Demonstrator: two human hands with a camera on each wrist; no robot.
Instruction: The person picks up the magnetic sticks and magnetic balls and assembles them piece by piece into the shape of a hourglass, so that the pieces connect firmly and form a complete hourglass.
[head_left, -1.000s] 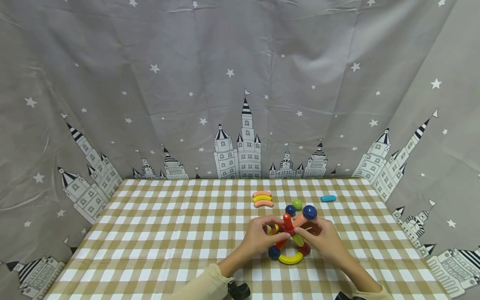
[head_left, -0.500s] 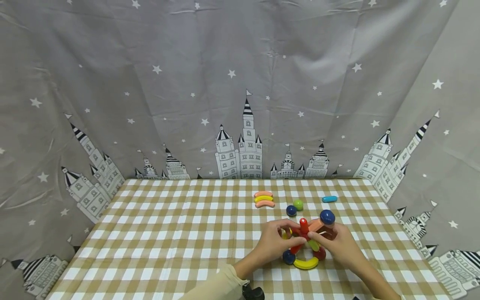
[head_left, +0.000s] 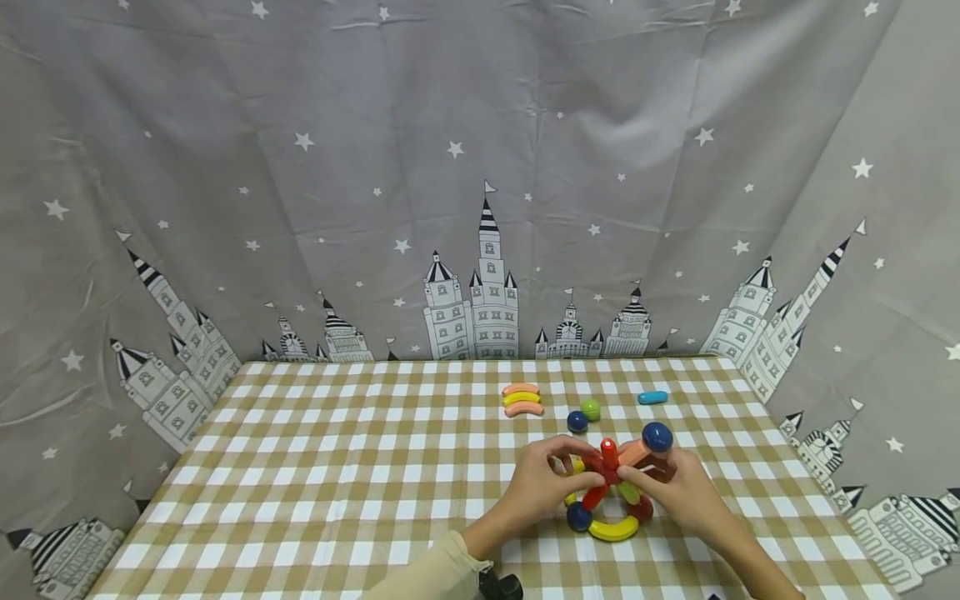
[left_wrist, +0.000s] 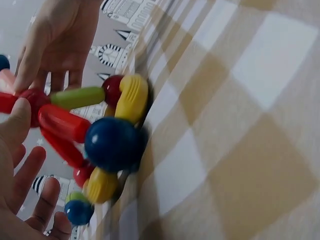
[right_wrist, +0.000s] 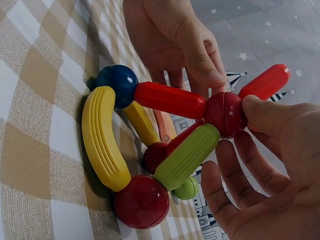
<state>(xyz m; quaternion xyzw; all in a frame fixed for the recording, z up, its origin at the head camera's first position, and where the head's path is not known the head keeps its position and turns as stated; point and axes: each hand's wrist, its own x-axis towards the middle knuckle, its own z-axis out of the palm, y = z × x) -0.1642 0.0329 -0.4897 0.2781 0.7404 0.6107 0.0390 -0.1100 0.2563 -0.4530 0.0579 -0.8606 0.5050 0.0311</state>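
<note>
A person works at a checked tabletop [head_left: 300, 500], where a ball-and-rod frame [head_left: 595, 497] stands toward 3 o'clock from the middle. The left grip [head_left: 542, 483], at the frame's 9 o'clock, pinches it near the top red ball [right_wrist: 226, 116]. The right grip [head_left: 690, 492], at 3 o'clock, pinches the frame at that same joint, thumb against the ball and the other fingers reaching beneath. From the joint a red rod [head_left: 609, 452] points to 12 o'clock, while a pale orange rod [head_left: 633, 453] tipped with a blue ball [head_left: 657, 437] leans to 2 o'clock. Lower down, a green rod [head_left: 628, 492] slants to 5 o'clock and meets a dark red ball [head_left: 642, 509]; a yellow curved rod [head_left: 613, 529] at 6 o'clock joins it to a second blue ball [head_left: 579, 517] at 7 o'clock. Beyond the frame, a loose navy ball [head_left: 577, 422] and a lime ball [head_left: 591, 409] sit side by side at 11 o'clock, three curved rods [head_left: 522, 398] lie together at 10 o'clock, and a turquoise rod [head_left: 652, 397] lies apart at 1 o'clock
</note>
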